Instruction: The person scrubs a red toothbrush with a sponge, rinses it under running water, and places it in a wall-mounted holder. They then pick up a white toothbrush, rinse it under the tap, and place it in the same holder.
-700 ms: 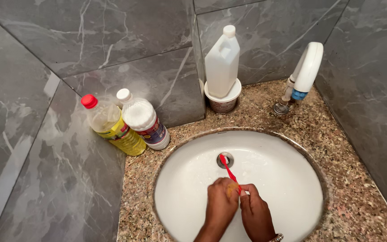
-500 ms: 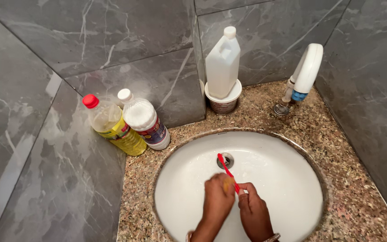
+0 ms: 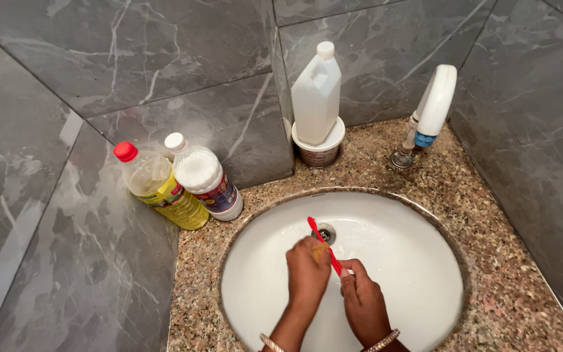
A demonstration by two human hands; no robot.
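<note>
— Both hands have slid a little nearer the front of the sink (image 3: 447, 261) since a moment ago, and the red brush head now sits just short of the drain (image 3: 324, 233).

— Which way does the toothbrush (image 3: 324, 246) run?

— Slantwise, head up-left toward the drain, handle down-right into the right hand (image 3: 363, 301), whose fingers (image 3: 348, 269) are closed on it. The left hand (image 3: 307, 268) is curled against the shaft; what it holds, I cannot tell

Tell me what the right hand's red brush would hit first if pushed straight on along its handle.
The right hand points the red brush toward the drain; its tip seems already beside it, so the drain comes first, though depth is unclear.
</note>
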